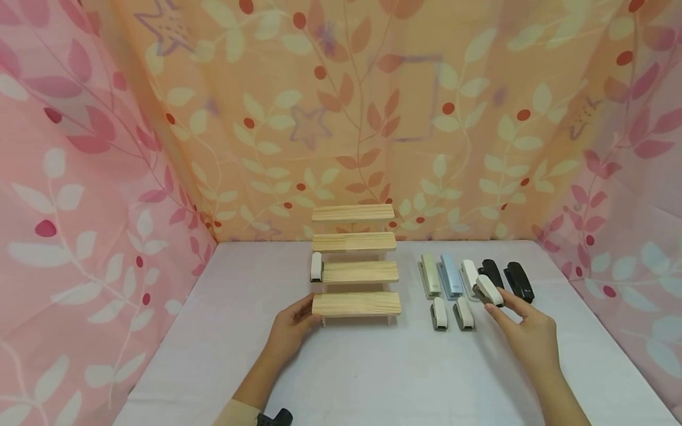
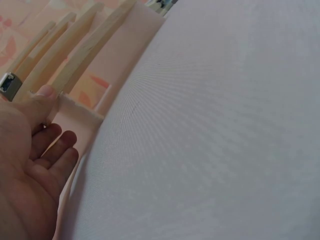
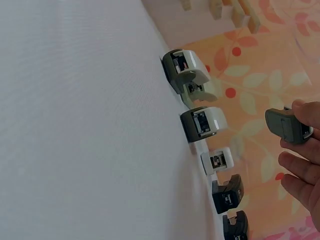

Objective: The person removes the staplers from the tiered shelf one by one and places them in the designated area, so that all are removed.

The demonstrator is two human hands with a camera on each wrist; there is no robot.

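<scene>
A four-tier wooden display rack (image 1: pixel 357 304) stands mid-table. My left hand (image 1: pixel 290 328) holds the left end of its lowest board; in the left wrist view the thumb (image 2: pixel 42 97) lies at the board's end. On the left end of the second board from the bottom sits a white stapler (image 1: pixel 317 266). My right hand (image 1: pixel 530 334) pinches another small white stapler (image 1: pixel 487 290) with a grey underside (image 3: pixel 285 126), raised above the table. Below and left of it are two small white staplers (image 1: pixel 439 313), (image 1: pixel 464 313) side by side.
Behind them stands a row: a green stapler (image 1: pixel 429 276), a blue stapler (image 1: pixel 450 276), a longer white stapler (image 1: pixel 469 278) and two black staplers (image 1: pixel 491 272), (image 1: pixel 519 281). White cloth (image 1: pixel 367 378) covers the table. Patterned curtains (image 1: pixel 351 106) enclose the back and sides.
</scene>
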